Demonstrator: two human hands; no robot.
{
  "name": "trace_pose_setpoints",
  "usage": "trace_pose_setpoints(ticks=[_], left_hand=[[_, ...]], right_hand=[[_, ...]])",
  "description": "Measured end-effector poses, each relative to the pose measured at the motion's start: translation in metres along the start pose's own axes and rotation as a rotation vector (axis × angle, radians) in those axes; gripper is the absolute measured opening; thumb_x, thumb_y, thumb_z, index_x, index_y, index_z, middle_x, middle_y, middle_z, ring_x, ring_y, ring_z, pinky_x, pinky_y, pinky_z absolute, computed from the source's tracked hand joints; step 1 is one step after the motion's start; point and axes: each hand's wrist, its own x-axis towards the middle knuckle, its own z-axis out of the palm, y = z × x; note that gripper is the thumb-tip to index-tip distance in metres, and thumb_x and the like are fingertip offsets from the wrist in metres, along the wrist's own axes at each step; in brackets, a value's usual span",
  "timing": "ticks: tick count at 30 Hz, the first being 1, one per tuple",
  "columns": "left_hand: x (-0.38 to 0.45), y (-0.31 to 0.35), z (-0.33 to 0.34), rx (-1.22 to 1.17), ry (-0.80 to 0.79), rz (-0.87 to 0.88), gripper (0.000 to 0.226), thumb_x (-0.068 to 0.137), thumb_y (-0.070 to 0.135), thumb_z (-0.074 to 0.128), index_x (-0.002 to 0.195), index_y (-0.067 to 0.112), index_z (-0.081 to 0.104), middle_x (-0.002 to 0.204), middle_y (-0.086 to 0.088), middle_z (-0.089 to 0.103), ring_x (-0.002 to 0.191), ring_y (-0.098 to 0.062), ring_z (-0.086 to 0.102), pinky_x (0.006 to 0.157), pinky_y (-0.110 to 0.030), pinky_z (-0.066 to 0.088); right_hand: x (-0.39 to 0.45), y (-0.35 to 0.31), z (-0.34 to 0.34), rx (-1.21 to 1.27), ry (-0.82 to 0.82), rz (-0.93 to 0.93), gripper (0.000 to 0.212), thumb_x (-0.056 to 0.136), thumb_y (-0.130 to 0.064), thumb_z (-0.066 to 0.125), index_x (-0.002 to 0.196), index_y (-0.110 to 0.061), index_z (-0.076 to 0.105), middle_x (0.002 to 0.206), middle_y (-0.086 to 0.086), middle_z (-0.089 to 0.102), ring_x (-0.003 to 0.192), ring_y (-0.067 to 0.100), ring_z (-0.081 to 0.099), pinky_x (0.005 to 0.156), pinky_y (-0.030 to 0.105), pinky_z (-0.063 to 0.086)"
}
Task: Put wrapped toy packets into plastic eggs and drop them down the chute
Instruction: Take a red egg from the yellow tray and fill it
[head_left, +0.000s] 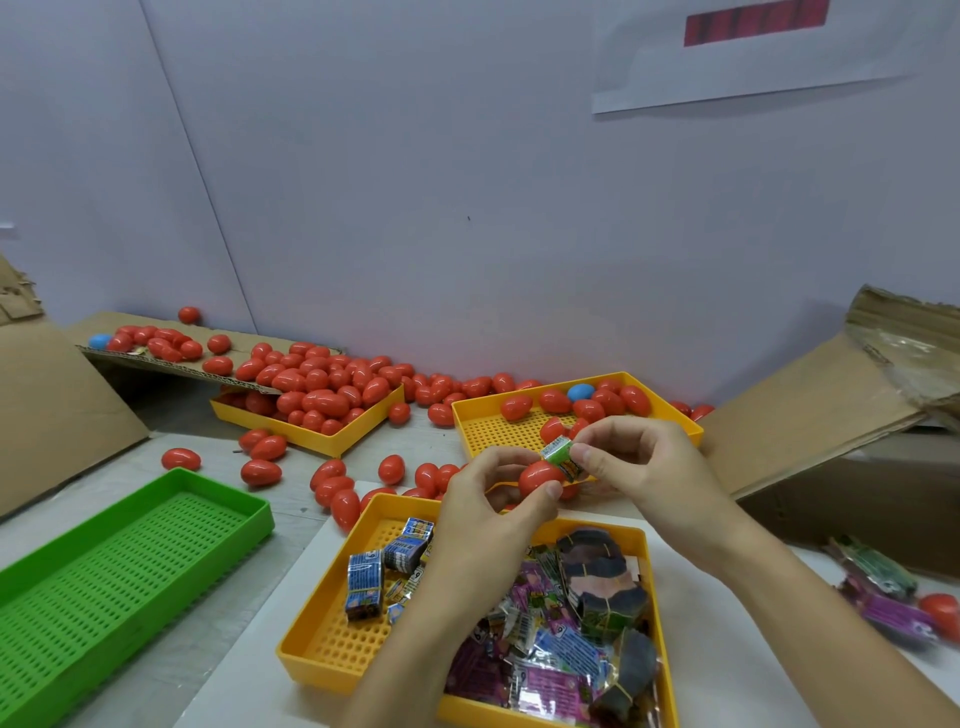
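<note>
My left hand (488, 499) grips the red egg (540, 477) over the packet tray (332, 613), right hand (639, 462) pinches the folded green packet (560, 457) at its mouth: keep egg steady, push packet fully in so it closes cleanly.

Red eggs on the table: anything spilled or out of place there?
Yes. Many red eggs lie loose on the table, outside the far-left yellow tray, whose pile has overflowed. One blue egg sits among reds in the middle yellow tray, another blue egg on the cardboard flap.
</note>
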Motion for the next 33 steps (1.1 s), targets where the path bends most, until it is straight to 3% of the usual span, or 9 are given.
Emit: trace_pose_setpoints(ticks=[11,15,21,26,30,33], left_hand=[[0.001,0.000,-0.001,-0.032,-0.003,-0.029,0.032,0.082,0.023,0.079,0.109,0.026,0.062,0.105,0.005,0.070,0.094,-0.011,0.071,0.085,-0.031,0.060],[0.001,0.000,0.000,-0.042,0.013,-0.021,0.027,0.082,0.020,0.079,0.105,0.021,0.064,0.099,0.003,0.071,0.090,-0.010,0.070,0.075,-0.023,0.059],[0.001,0.002,-0.001,-0.062,0.012,-0.020,0.024,0.084,0.020,0.078,0.104,0.026,0.066,0.097,0.004,0.073,0.091,-0.008,0.070,0.070,-0.019,0.057],[0.001,0.002,-0.001,-0.080,0.011,-0.025,0.029,0.083,0.019,0.079,0.109,0.021,0.065,0.098,0.001,0.074,0.090,-0.011,0.072,0.072,-0.021,0.057],[0.001,0.001,-0.001,-0.088,0.009,-0.034,0.031,0.083,0.019,0.079,0.110,0.021,0.065,0.096,0.002,0.074,0.088,-0.011,0.072,0.072,-0.021,0.058],[0.001,0.002,-0.001,-0.097,0.004,-0.038,0.030,0.083,0.017,0.079,0.109,0.020,0.065,0.094,0.003,0.075,0.088,-0.010,0.072,0.070,-0.020,0.057]], right_hand=[[-0.001,0.001,0.003,0.038,-0.011,0.027,0.004,0.088,-0.014,0.069,0.088,-0.015,0.073,0.089,-0.003,0.076,0.090,0.017,0.073,0.074,0.034,0.063],[-0.001,0.002,0.001,0.039,-0.020,0.016,0.006,0.088,-0.014,0.068,0.091,-0.012,0.073,0.090,-0.001,0.076,0.091,0.017,0.073,0.074,0.035,0.062],[0.000,0.005,-0.002,0.048,-0.024,-0.004,0.008,0.086,-0.016,0.069,0.092,-0.013,0.073,0.092,-0.003,0.076,0.091,0.013,0.073,0.070,0.026,0.060],[0.000,0.009,-0.001,0.101,-0.032,0.021,0.022,0.075,-0.023,0.074,0.095,-0.015,0.071,0.095,-0.003,0.075,0.092,0.017,0.073,0.073,0.032,0.062],[0.001,0.010,-0.001,0.109,-0.057,0.066,0.036,0.075,-0.026,0.076,0.110,-0.024,0.069,0.103,-0.006,0.074,0.099,0.017,0.072,0.077,0.038,0.062],[0.001,0.011,-0.004,0.166,-0.103,0.117,0.045,0.073,-0.024,0.077,0.117,-0.023,0.068,0.110,0.003,0.073,0.105,0.022,0.070,0.084,0.046,0.060]])
